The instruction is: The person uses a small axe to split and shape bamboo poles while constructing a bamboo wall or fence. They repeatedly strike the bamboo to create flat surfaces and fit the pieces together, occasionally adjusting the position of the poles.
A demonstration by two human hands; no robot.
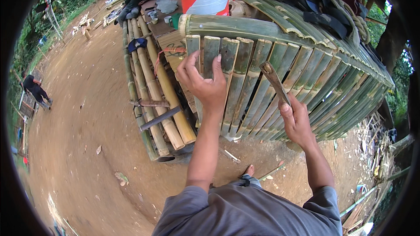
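A row of upright split-bamboo slats (pixel 228 57) faces me below a thick green bamboo rail (pixel 245 27). My left hand (pixel 204 81) is raised against the slats at the row's left end, thumb and fingers spread apart. Its thumb touches the edge of the second slat (pixel 211 46), and its fingers rest over the first slat (pixel 193 43). My right hand (pixel 296 120) is closed round the lower end of a short, brown wooden stick (pixel 274 81). The stick tilts up and left in front of the slats; whether it is wood or bamboo is hard to tell.
A bench of bamboo poles (pixel 153 78) stands left, with a dark blue cap (pixel 138 44) on it. Cups and a plastic bag (pixel 166 5) lie on a table behind. Bags and rope (pixel 328 11) sit upper right. Two people are farther off on the dirt ground (pixel 87 126).
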